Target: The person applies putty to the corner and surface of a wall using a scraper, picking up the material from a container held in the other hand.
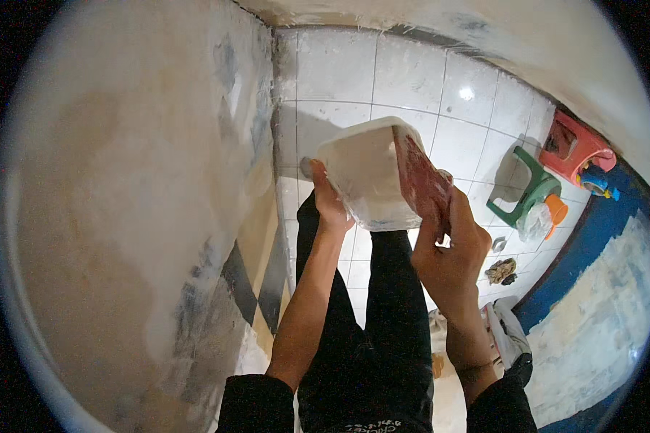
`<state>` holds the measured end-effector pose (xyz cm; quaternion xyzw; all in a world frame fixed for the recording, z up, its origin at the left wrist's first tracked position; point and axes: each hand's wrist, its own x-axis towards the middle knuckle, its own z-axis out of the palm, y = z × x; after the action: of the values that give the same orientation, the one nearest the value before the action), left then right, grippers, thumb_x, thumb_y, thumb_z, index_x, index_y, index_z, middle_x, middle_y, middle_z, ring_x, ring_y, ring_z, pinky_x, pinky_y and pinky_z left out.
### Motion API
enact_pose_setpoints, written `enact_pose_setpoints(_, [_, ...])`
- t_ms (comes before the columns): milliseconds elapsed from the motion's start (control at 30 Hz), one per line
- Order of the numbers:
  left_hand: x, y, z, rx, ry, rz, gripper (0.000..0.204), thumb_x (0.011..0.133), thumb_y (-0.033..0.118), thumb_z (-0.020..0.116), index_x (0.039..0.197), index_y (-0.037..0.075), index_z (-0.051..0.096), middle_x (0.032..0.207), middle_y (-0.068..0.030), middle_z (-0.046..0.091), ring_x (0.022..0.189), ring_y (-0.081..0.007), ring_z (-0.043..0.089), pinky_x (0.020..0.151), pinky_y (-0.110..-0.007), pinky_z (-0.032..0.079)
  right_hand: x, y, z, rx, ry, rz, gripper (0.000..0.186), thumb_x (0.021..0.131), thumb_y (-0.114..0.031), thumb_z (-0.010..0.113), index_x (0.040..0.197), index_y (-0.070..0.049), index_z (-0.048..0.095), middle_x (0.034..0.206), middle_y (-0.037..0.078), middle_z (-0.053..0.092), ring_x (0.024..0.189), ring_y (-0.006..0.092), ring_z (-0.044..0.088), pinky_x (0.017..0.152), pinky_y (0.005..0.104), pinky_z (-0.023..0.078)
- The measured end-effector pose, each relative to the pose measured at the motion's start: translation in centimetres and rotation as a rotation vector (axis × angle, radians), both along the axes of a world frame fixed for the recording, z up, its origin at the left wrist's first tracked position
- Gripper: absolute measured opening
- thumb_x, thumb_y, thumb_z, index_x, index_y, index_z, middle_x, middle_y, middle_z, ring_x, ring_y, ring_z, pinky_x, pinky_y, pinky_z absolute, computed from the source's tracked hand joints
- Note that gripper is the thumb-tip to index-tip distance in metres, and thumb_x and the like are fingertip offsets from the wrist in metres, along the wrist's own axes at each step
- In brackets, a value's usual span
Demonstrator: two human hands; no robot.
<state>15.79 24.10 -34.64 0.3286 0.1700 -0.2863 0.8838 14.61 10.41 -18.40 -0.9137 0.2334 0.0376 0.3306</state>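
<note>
In front of me, above the floor, is a white plastic tub (357, 180) with off-white paste smeared inside it. My left hand (330, 202) is closed round the tub's left side, with the thumb along its wall. A dark red flat scraper (420, 177), streaked with white paste, slants into the tub at its right side. My right hand (451, 249) grips the scraper's near end between thumb and fingers. The tub hides part of my left fingers.
A patchy plastered wall (123, 180) rises close on my left. White floor tiles (336, 65) lie beyond the tub. To the right stand a green stool (531, 191), a red stool (574, 148) and an orange cup (556, 209). A crumpled rag (501, 270) lies nearer.
</note>
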Motion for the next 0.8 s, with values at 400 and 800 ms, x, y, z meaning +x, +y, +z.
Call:
enact_pose_setpoints(400, [1.1, -3.0, 1.6, 0.063, 0.163, 0.068, 0.075, 0.089, 0.068, 0.028, 0.136, 0.011, 0.038, 0.134, -0.0095, 0.046, 0.122, -0.0287, 0.046, 0.101, -0.046, 0.039, 1.4, -2.0, -0.1, 0.036, -0.036, 0.041, 0.066, 0.083, -0.001, 0.051, 0.144, -0.007, 0.025, 0.115, 0.025, 0.059, 0.091, 0.0376, 0.065, 0.069, 0.0438, 0.055])
enact_pose_setpoints(800, [-0.3, -4.7, -0.3, 0.081, 0.116, 0.134, 0.081, 0.085, 0.074, 0.029, 0.138, 0.013, 0.034, 0.136, -0.0113, 0.043, 0.124, -0.0286, 0.043, 0.104, -0.046, 0.035, 4.2, -1.1, 1.7, 0.048, 0.088, 0.211, 0.047, 0.081, 0.002, 0.058, 0.126, 0.001, 0.045, 0.086, 0.021, 0.068, 0.064, 0.026, 0.069, 0.054, 0.0315, 0.053])
